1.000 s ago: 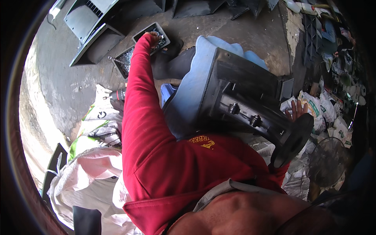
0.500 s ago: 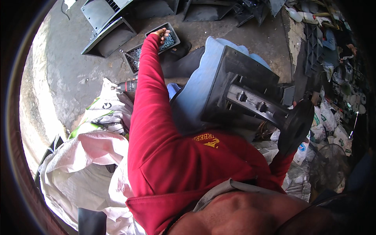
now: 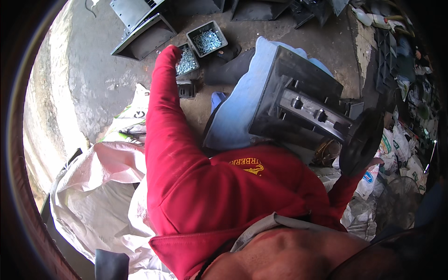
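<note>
My left arm reaches forward, its red sleeve (image 3: 169,60) ending at a small tray of metal nuts (image 3: 187,61). The sleeve hides the fingers of my left hand. Just beyond stands a grey tray (image 3: 223,39) full of silver bolts (image 3: 206,42). Across my lap, on a light blue cloth (image 3: 235,105), rests a black assembly with a square plate (image 3: 305,70), a ribbed column (image 3: 311,111) with two bolts and nuts on it, and a round disc (image 3: 364,140). Part of my right hand (image 3: 374,162) shows beside the disc's lower edge; the disc covers the rest.
A black tool base (image 3: 186,89), partly behind my sleeve, lies on the concrete floor. Several black box-like parts (image 3: 144,37) stand along the far side. White woven sacks (image 3: 98,186) lie at the left. At the right are plastic bags (image 3: 387,144) and a wire fan guard (image 3: 399,196).
My left hand has moved from the bolt tray back and left to the tray of nuts. The right hand has shifted to the disc's lower edge. The whole view has shifted slightly.
</note>
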The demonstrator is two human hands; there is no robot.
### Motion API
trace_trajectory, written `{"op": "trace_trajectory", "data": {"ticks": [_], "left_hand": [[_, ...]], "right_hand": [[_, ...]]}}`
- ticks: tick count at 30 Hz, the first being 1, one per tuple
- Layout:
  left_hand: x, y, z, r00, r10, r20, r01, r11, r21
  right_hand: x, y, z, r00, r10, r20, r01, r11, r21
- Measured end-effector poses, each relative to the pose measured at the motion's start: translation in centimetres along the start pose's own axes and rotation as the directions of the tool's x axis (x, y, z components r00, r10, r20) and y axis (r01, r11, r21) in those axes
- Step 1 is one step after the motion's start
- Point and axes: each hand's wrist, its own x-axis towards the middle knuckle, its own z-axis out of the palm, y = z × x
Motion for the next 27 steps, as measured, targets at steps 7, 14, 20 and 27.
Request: {"op": "trace_trajectory", "data": {"ticks": [7, 14, 20, 27], "left_hand": [[2.3, -0.4, 5.7, 0.897, 0.146, -0.418, -0.049, 0.971, 0.233], [2.2, 1.9, 5.0, 0.989, 0.114, 0.096, -0.149, 0.699, 0.7], [3.0, 1.1, 5.8, 0.982, 0.121, 0.144, -0.178, 0.848, 0.499], [2.6, 0.8, 3.7, 0.827, 0.238, 0.509, -0.536, 0.059, 0.842]], "right_hand": [[-0.2, -1.3, 0.7, 0.981, -0.06, -0.186, 0.026, 0.984, -0.177], [0.1, -0.1, 3.8, 0.948, -0.102, -0.302, 0.028, 0.971, -0.239], [0.3, 0.1, 4.2, 0.935, -0.124, -0.333, 0.014, 0.95, -0.313], [-0.8, -2.0, 2.6, 0.947, -0.097, -0.306, -0.004, 0.95, -0.313]]}}
